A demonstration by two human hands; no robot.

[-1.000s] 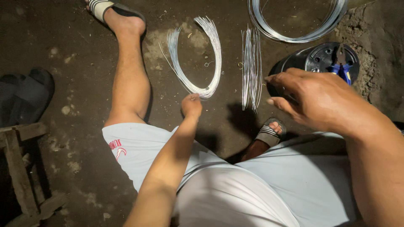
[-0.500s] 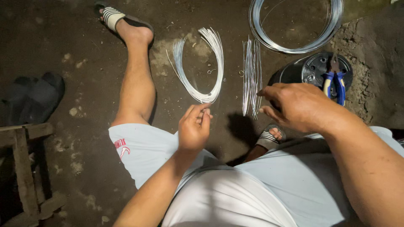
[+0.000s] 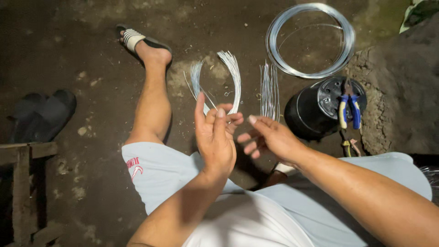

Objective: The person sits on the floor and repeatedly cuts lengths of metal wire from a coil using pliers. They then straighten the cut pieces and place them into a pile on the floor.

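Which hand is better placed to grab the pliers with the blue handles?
Probably the right hand: the pliers lie on the black pot on its side, while the left hand is raised farther away, near the curved wire bundle.

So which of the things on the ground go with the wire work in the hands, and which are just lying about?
With the work: left hand and right hand raised together above the curved wire bundle; straight wire pieces; large wire coil; blue-handled pliers on the black pot.

Lying about: dark sandals; wooden frame.
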